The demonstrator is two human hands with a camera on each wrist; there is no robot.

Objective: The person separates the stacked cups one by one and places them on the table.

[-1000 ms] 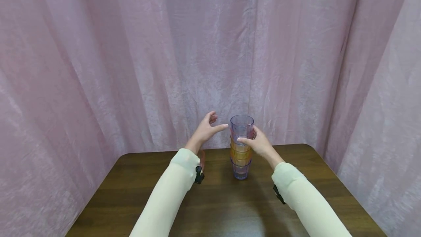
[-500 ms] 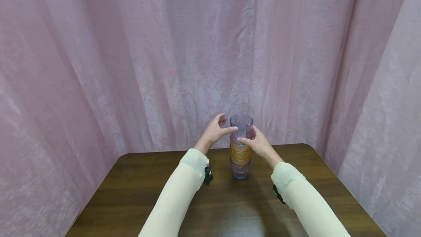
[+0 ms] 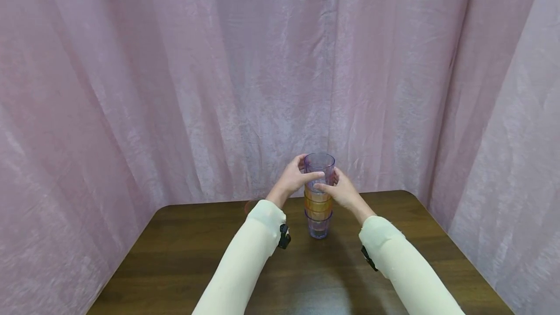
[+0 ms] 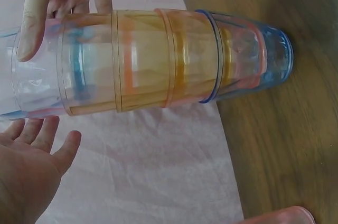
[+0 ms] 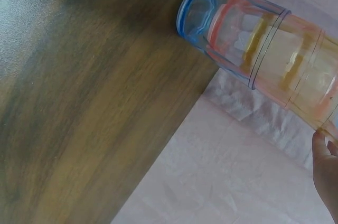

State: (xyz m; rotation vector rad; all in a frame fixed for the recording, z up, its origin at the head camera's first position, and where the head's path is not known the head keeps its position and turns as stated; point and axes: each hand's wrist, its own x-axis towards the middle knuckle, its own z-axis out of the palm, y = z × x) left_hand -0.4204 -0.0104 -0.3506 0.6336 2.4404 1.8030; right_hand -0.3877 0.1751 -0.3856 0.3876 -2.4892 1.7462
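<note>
A tall stack of see-through plastic cups (image 3: 318, 203) stands upright on the table, in blue, pink and amber tints. At the top is a purple-rimmed cup (image 3: 318, 161). My left hand (image 3: 293, 178) reaches round this top cup, thumb across the front and fingers at its far left side. In the left wrist view the little finger of the left hand (image 4: 29, 176) stands away from the cups. My right hand (image 3: 344, 191) grips the stack from the right just below, its thumb in front. The far fingertips of both hands are partly hidden.
Behind my left forearm, a pink cup (image 3: 249, 206) stands near the table's back edge, mostly hidden; part of this pink cup (image 4: 288, 217) shows in the left wrist view. A pink curtain (image 3: 271, 86) hangs close behind the brown wooden table (image 3: 183, 247).
My left hand has moved right to the top cup, from a gap beside it to thumb and fingers around it. My right hand keeps its grip and the stack stays standing.
</note>
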